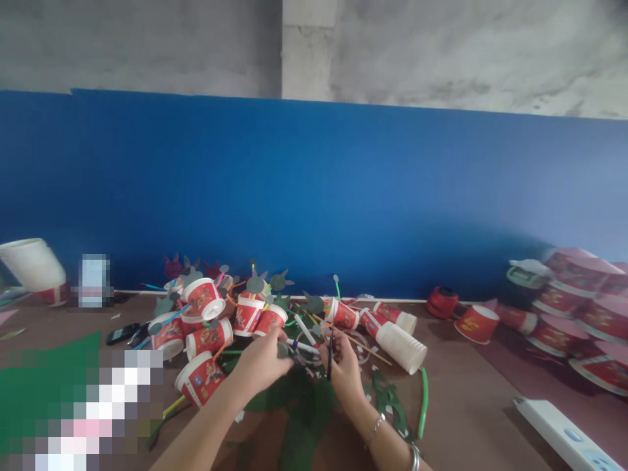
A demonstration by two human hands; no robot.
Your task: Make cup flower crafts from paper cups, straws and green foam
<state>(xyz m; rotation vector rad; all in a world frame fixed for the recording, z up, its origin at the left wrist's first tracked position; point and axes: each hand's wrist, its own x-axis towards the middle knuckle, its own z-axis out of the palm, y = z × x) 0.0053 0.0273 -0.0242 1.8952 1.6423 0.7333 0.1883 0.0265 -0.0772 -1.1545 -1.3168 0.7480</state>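
Observation:
My right hand (345,360) is closed on a pair of dark-handled scissors (330,356), held upright. My left hand (265,360) reaches in from the other side; a small dark green paper piece (283,350) shows between its thumb and fingers. Between the hands lie a white stick (305,329) and a clear round rim, partly hidden. Just left of my left hand, red paper cups (209,340) with coloured straws and cut-paper shapes lie in a heap. Beyond my right hand rests a stack of white-sided cups (402,347). Green paper scraps (390,405) lie beside my right forearm.
A blue panel (314,196) stands behind the brown table. At right are piled red cups (589,307), a red tape roll (442,302) and a white power strip (564,432). A green straw (423,402) lies nearer. Far left stands a white tub (32,265).

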